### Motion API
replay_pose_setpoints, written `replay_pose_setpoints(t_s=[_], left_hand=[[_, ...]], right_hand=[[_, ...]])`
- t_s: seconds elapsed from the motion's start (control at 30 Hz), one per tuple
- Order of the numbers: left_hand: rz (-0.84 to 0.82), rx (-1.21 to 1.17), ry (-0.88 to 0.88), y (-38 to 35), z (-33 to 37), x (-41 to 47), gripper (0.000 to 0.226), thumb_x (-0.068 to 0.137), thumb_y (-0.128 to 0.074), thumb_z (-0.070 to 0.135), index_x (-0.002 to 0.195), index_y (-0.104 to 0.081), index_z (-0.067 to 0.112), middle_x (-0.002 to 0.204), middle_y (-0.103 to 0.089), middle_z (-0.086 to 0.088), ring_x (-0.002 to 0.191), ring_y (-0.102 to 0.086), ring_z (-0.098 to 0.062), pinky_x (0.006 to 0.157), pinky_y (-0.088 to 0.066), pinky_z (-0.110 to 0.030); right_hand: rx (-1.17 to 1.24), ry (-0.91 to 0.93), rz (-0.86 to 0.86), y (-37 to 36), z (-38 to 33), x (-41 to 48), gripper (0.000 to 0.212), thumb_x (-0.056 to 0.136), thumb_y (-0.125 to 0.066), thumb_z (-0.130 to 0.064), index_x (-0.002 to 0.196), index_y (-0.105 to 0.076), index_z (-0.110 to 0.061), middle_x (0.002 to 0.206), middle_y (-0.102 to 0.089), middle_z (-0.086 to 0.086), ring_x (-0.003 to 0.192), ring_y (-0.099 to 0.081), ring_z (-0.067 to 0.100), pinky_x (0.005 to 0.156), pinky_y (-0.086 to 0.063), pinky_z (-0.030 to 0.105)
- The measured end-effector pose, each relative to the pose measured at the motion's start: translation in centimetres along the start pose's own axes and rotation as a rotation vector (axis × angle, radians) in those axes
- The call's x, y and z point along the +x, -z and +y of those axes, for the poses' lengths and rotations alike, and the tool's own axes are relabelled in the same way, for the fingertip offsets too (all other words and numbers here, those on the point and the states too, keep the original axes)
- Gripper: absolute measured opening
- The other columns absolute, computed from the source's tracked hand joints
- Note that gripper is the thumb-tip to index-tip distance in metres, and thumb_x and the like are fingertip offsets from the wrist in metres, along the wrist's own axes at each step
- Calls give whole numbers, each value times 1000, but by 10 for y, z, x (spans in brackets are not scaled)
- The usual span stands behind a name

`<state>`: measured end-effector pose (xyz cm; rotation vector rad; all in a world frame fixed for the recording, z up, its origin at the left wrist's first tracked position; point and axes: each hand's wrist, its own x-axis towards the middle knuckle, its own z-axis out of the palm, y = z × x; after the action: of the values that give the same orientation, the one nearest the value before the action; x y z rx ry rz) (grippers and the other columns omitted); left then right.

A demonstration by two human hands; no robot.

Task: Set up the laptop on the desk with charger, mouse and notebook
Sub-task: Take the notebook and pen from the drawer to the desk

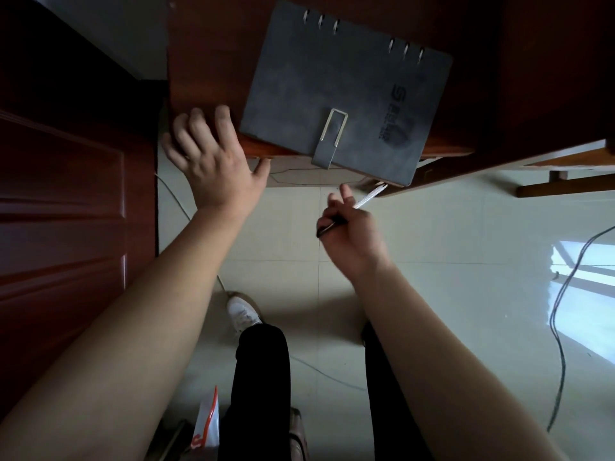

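The grey, strap-closed notebook [336, 91] with 6 metal rings [320, 20] lies overhanging the near left corner of the desk [206, 61], likely stiff, matte and fairly heavy, best gripped by its overhanging edge, while the left hand [213, 158] rests spread open just beside it and the right hand [349, 227] curls round a pen [366, 198].
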<state>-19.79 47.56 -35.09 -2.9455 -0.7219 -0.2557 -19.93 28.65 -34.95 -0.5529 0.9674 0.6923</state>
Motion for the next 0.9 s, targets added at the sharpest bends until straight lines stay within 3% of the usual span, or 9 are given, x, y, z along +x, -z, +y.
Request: replay_pose_setpoints(t_s=[0.07, 0.17, 0.23, 0.3, 0.43, 0.57, 0.7, 0.83, 0.9], left_hand=[[-34, 20, -11, 2, -2, 1, 81, 68, -68, 47, 135, -38, 12, 136, -47, -23, 126, -44, -44, 105, -32, -61], [-41, 28, -5, 11, -3, 0, 74, 66, -65, 19, 136, -41, 15, 134, -49, -20, 125, -46, -42, 102, -35, -56], [-26, -12, -9, 18, -9, -2, 70, 68, -56, 7, 136, -46, 18, 133, -51, -18, 122, -49, -40, 98, -37, -51], [-47, -93, -24, 27, -17, -2, 68, 71, -53, 2, 136, -49, 21, 132, -52, -15, 119, -49, -39, 96, -36, -48], [-68, -310, 8, 48, -25, 6, 53, 76, -46, -4, 124, -61, 12, 121, -57, -17, 115, -49, -41, 93, -39, -48], [-101, -569, 227, 61, -20, 17, 36, 91, -40, 3, 119, -63, 3, 120, -63, -18, 116, -53, -35, 98, -39, -37], [-206, -761, 430, 75, -16, 27, 40, 103, -41, 37, 123, -55, 5, 117, -65, -13, 109, -59, -27, 82, -37, -24], [-255, -775, 179, 88, -7, 13, 39, 101, -47, 43, 111, -62, 9, 109, -66, -9, 106, -59, -22, 90, -42, -29], [-413, -900, 153, 90, -1, 5, 35, 100, -49, 45, 116, -64, 18, 110, -66, 6, 101, -57, -4, 86, -42, -9]], right_hand=[[22, 0, -85, -9, 10, -10, 33, 97, -51, 2, 113, -58, -26, 91, -61, -4, 56, -47, 5, 54, -34, 18], [40, 88, -179, -24, 4, -22, 22, 92, -70, -20, 107, -58, -28, 100, -61, -10, 64, -50, 2, 52, -30, 15], [20, 151, -112, -28, -6, -26, 28, 91, -71, -32, 113, -54, -26, 105, -60, -11, 67, -53, 0, 46, -26, 13], [-62, 214, -32, -27, -14, -30, 26, 94, -69, -32, 112, -51, -25, 109, -55, -9, 61, -52, 0, 39, -25, 13], [-241, 274, 22, -12, -31, -41, 21, 95, -69, -28, 91, -49, -24, 103, -59, -4, 49, -38, 3, 37, -25, 14], [-389, 281, -17, 11, -46, -56, 27, 95, -69, -28, 81, -46, -25, 88, -62, -7, 49, -29, 4, 37, -24, 14], [-588, 264, -89, 26, -61, -74, 30, 90, -74, -26, 72, -49, -24, 85, -49, 7, 50, -23, 4, 35, -23, 15], [-781, 235, -235, 27, -79, -85, 32, 81, -79, -28, 70, -50, -27, 72, -33, 1, 52, -23, 8, 39, -24, 16], [-788, 221, -299, 24, -83, -87, 30, 83, -78, -28, 65, -54, -28, 66, -36, -4, 51, -25, 7, 39, -25, 16]])
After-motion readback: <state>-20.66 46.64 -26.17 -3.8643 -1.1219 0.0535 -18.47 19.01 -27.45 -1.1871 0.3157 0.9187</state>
